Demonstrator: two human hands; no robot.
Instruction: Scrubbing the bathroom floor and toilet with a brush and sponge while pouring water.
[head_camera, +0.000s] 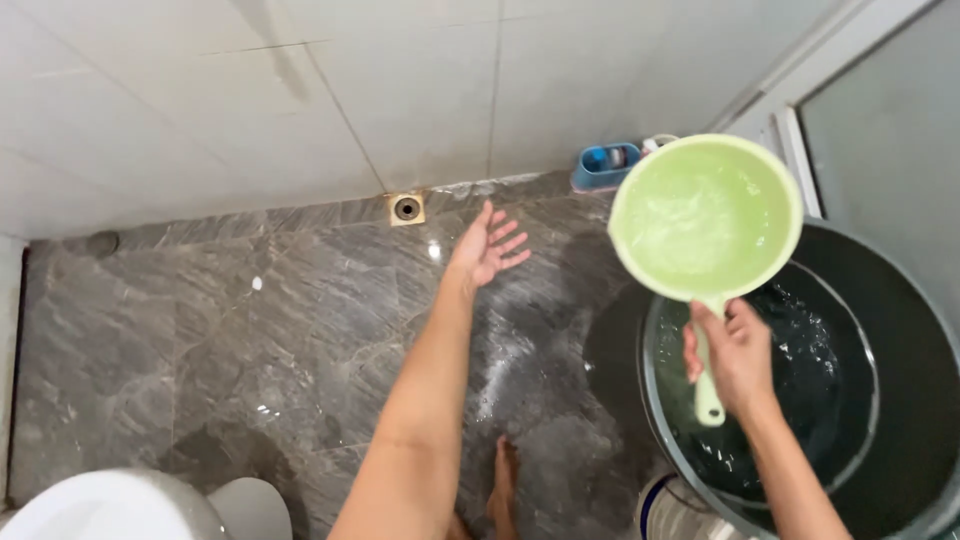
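My right hand (737, 352) grips the handle of a light green water scoop (705, 215) full of water, held above a large dark bucket (905, 340) of water at the right. My left hand (489, 246) is stretched out over the wet grey marble floor (250, 340), palm up with fingers spread, holding nothing. It hovers a little right of a square brass floor drain (406, 208) at the foot of the wall.
A white toilet (130, 505) sits at the bottom left. A small blue holder (604, 165) with items stands in the corner by the white tiled wall (300, 90). A frosted door (890, 140) is at right. My foot (503, 485) stands on the floor.
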